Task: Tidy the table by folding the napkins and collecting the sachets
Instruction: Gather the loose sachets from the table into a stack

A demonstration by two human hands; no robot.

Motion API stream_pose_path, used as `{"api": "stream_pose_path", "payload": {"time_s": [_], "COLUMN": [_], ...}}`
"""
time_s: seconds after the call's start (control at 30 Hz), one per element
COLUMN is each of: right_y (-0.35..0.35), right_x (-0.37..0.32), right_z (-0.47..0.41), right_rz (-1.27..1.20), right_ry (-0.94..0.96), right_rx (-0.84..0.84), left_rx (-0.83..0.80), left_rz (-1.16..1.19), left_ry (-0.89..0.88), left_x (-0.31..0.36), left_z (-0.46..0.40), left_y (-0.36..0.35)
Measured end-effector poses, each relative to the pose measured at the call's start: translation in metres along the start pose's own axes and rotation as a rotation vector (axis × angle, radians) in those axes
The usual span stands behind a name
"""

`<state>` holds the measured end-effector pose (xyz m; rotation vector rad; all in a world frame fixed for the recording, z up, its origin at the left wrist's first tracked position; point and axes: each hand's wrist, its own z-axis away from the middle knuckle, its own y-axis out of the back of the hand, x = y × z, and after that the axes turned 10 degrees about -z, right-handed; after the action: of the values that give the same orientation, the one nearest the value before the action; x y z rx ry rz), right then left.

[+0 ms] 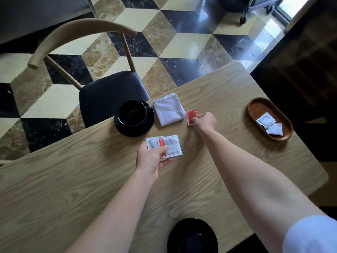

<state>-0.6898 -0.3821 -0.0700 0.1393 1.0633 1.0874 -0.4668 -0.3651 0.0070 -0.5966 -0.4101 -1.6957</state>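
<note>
My left hand holds a small stack of sachets, white ones with a narrow red one among them, above the middle of the wooden table. My right hand pinches a red sachet just right of a folded white napkin, which lies flat near the far edge. Two white sachets lie in an oval wooden tray at the right end of the table.
A black cup on a black saucer stands left of the napkin. Another black cup and saucer sit at the near edge. A wooden chair with a black seat stands beyond the table on a patterned marble floor.
</note>
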Motion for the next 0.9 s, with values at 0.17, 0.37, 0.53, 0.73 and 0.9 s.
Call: {"api": "stream_pose_path", "payload": {"time_s": [0.17,0.37,0.53,0.73,0.9], "right_y": [0.034,0.052,0.056,0.079,0.108], "right_x": [0.013,0.034,0.049,0.078,0.113], "right_z": [0.093,0.252,0.35,0.475,0.564], "right_rz": [-0.663,-0.744,-0.649,-0.655,-0.728], "right_ry": [-0.152,-0.021,0.13,0.294,0.309], "right_rx": [-0.288,-0.501,-0.403,-0.317,-0.183], "left_rx": [-0.001,-0.035,-0.149,-0.391,-0.551], "left_rz": [-0.054,-0.08,-0.045,0.012,-0.036], "left_ry": [-0.105,-0.263,-0.386,-0.5,-0.578], "left_x": [0.001,-0.018,-0.032,-0.066,-0.1], "left_z": [0.026,0.087,0.155,0.25,0.315], "left_y": [0.02,0.066,0.108,0.16,0.182]}}
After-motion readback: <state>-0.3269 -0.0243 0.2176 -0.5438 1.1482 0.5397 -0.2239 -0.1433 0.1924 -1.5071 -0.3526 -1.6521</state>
